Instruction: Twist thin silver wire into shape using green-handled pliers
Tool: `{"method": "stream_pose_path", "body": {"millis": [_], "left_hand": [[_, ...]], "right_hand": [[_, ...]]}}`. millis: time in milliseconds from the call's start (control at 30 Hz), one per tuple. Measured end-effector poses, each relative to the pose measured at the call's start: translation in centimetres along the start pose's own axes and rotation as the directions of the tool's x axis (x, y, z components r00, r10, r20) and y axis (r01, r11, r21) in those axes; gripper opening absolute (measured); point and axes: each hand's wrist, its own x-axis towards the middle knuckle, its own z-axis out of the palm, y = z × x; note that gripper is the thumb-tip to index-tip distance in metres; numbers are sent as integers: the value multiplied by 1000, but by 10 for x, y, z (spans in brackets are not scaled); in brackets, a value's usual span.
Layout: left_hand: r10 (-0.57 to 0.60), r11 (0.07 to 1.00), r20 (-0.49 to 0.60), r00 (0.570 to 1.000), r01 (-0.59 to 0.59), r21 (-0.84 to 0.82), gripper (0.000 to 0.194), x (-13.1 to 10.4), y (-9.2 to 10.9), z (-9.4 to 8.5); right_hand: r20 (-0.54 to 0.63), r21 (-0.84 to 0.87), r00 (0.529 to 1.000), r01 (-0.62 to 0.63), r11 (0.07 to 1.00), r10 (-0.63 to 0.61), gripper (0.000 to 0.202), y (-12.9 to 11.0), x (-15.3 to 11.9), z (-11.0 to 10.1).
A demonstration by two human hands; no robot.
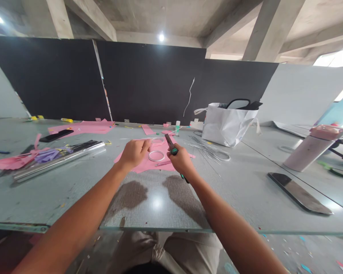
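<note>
My left hand (135, 153) is closed in a pinch above a pink sheet (143, 164), and a thin silver wire (157, 139) runs from its fingertips toward the tool opposite. In my right hand (181, 158) is a pair of pliers (169, 141) with dark jaws and green-and-black handles, jaws pointing up and away. Whether the jaws touch the wire is too small to tell. Between the hands a silver wire ring (156, 161) lies flat on the pink sheet. A thin pinkish item (164, 163) rests just right of the ring.
Loose wires (205, 146) spread right of my hands, before a white bag (230, 127). Farther right are a phone (298, 192) and a pink bottle (308, 150). At left lie a silver foil roll (60, 161), purple scraps (48, 155) and a black phone-like slab (56, 135). A dark partition (151, 83) stands behind.
</note>
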Motion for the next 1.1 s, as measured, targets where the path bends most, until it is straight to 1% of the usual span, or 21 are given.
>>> {"method": "stream_pose_path", "body": {"millis": [33, 67, 100, 133, 167, 200, 233, 333, 400, 500, 667, 767, 900, 1000, 1100], "left_hand": [[104, 994, -38, 994, -103, 25, 45, -1, 0, -2], [206, 978, -92, 974, -200, 65, 39, -2, 0, -3], [297, 952, -149, 943, -280, 124, 34, -2, -1, -3], [372, 922, -201, 906, -335, 195, 31, -1, -1, -3], [428, 892, -234, 873, -365, 268, 30, -1, -1, -3], [464, 864, -246, 851, -374, 336, 30, 0, -1, -2], [478, 844, -246, 843, -363, 395, 29, 1, -2, -1], [458, 818, -216, 863, -314, 482, 20, 3, -4, 2], [442, 821, -200, 875, -304, 483, 11, 4, -5, 4], [440, 826, -205, 874, -305, 473, 5, 3, -6, 5], [447, 829, -239, 862, -299, 473, 10, 3, -3, 1], [431, 840, -251, 867, -285, 462, 14, 3, -1, -2], [407, 864, -268, 874, -273, 422, 14, 1, 2, -2], [331, 910, -297, 896, -220, 350, 15, -1, 3, 4], [183, 969, -353, 917, -108, 222, 19, -2, 5, 12]], "right_hand": [[-1, 10, 1000, 2, 1000, -2, 7, 0, 0, -1], [-3, 23, 1000, 7, 1000, -7, 6, 0, 0, -1], [-2, 37, 1000, 9, 999, -9, 6, 0, 0, -1], [3, 55, 1000, 9, 998, -9, 6, -1, 0, -1], [14, 76, 1000, 6, 997, -7, 6, -1, 0, 0], [30, 99, 1000, 0, 995, -3, 6, -1, -1, 1], [47, 121, 999, -6, 993, 0, 7, 0, -1, 2], [82, 157, 997, -23, 987, 10, 8, 1, -2, 5], [93, 156, 996, -26, 987, 12, 8, 2, -3, 7], [112, 147, 994, -28, 989, 11, 8, -1, -5, 8], [120, 101, 993, -1, 995, -12, 7, -8, -9, 8], [131, 95, 991, -2, 995, -10, 7, -10, -11, 9], [124, 97, 992, 1, 995, -13, 8, -12, -12, 9], [118, 103, 993, 4, 995, -17, 8, -14, -12, 8], [107, 100, 994, 4, 995, -14, 7, -16, -12, 7]]}}
